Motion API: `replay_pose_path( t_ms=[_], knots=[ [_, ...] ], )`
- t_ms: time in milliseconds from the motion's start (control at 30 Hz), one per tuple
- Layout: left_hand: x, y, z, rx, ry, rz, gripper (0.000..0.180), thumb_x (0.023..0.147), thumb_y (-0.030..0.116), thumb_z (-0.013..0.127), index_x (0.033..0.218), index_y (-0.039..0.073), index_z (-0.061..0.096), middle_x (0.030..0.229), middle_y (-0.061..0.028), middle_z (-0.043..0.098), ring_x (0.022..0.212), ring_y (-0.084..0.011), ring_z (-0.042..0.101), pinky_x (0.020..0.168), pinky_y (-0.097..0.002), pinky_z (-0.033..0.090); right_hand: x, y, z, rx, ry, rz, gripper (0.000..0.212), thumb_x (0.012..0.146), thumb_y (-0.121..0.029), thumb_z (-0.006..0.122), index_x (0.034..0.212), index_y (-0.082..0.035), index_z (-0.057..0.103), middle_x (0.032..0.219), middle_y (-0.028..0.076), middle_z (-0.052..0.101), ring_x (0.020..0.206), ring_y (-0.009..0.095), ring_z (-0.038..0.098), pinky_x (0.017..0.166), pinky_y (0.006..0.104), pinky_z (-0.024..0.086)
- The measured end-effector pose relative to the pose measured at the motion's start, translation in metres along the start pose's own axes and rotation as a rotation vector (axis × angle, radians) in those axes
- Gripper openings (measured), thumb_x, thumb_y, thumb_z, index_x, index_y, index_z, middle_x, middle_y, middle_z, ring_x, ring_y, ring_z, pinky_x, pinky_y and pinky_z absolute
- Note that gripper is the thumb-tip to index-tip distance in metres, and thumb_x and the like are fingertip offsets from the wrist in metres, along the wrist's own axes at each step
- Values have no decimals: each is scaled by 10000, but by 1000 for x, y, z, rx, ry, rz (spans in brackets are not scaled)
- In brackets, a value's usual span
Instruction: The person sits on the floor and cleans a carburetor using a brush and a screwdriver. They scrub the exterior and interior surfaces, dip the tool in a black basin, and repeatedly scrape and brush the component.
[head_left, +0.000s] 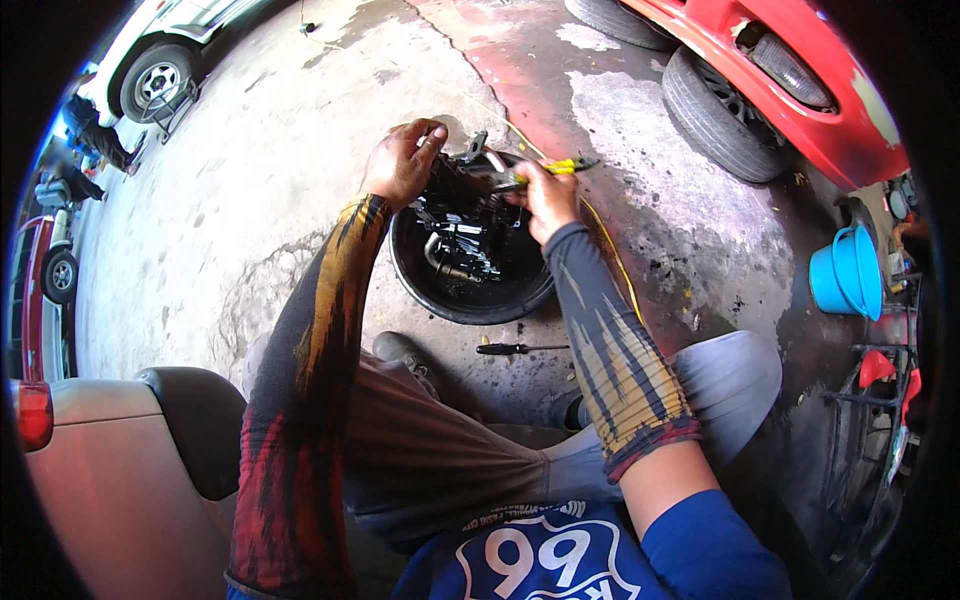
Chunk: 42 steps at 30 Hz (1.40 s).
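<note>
A round black basin (403, 268) stands on the ground in front of me, with dark, oily metal parts (465, 245) in it. My left hand (402, 165) is closed at the upper left of a blackened metal part (452, 185), its fingertips partly hidden behind the part. My right hand (548, 203) is wrapped round a tool with a yellow-and-black handle (565, 167). The tool's metal end reaches left against the blackened part; its exact kind is unclear. Below the basin, a screwdriver with a black handle (500, 349) lies on the concrete.
A yellow cable (612, 252) runs along the ground right of the basin. A red car (800, 80) stands at upper right, near a blue bucket (846, 272) and a cluttered metal rack (885, 400). Vehicles and a person (90, 130) are far left.
</note>
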<state>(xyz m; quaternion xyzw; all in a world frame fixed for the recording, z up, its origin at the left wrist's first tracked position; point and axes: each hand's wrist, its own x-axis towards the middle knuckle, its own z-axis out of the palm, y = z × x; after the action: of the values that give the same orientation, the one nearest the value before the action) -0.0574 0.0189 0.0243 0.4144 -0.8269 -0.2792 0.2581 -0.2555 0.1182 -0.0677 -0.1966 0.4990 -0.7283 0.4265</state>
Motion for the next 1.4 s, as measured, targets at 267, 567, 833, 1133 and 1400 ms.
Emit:
replay_pose_path(
  t_ms=[267,567,833,1133,1400],
  knots=[
    [-20,17,1,527,64,-311,733,948,610,622,1358,4,584,1339,-307,572,1262,-419,583,1066,-482,485,33,117,-105,-1248,26,-40,258,865,-230,727,1037,-42,688,962,218,722,955,421,694,857,510,548],
    [-23,7,-9,79,83,-218,618,1026,558,537,1246,-6,661,1269,-254,633,1231,-390,606,1053,-442,473,41,146,-115,-1424,-451,81,340,938,-279,637,1133,-3,680,1077,271,708,1034,442,679,875,497,542],
    [-23,19,8,-206,49,-181,801,1071,657,266,1266,-1,678,1350,-227,585,1279,-343,547,1121,-409,390,29,-46,-36,-222,-367,155,176,955,-122,613,1082,-48,710,978,30,701,862,124,665,660,311,574],
    [-15,13,15,-437,-8,-256,1012,990,811,183,1434,-30,530,1370,-213,573,1299,-285,517,1147,-408,368,0,-80,54,-105,-333,40,89,946,-126,692,999,-55,682,954,39,694,827,135,681,602,342,613],
    [-12,5,19,-594,76,-285,883,1054,697,230,1415,-37,563,1463,-244,558,1409,-318,486,1174,-404,339,4,-62,65,-84,-273,-28,121,964,-141,710,931,-30,677,844,20,657,719,115,658,551,292,598]
  ],
)
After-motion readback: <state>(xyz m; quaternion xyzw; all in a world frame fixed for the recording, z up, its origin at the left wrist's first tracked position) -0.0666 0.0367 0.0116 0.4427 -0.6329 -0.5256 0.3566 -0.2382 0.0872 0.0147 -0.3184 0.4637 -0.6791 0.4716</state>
